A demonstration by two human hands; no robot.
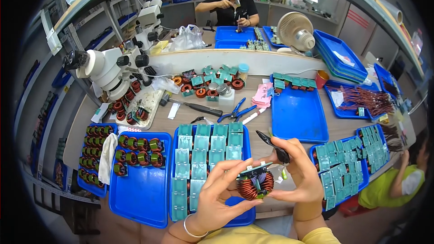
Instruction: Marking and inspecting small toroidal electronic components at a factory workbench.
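Observation:
Just above the table's near edge, a copper-wound toroidal coil (256,186) with a small green circuit board (253,170) along its top is held up. My left hand (221,194) pinches it from the left, thumb below and fingers above. At the coil's right side is my right hand (300,176), its thumb against the lower windings. A black pointed tool (281,152), perhaps tweezers, is tucked in the right fingers, one tip pointing up and left. Below and left of the coil lies a blue tray (247,142) with rows of teal square pieces (201,143).
More blue trays hold finished-looking coils (143,158) at left and teal pieces (339,162) at right. Behind are blue pliers (236,110), a screwdriver (194,106), a microscope (108,70) and a blue tray (299,115). A co-worker (235,7) sits beyond the divider (253,63).

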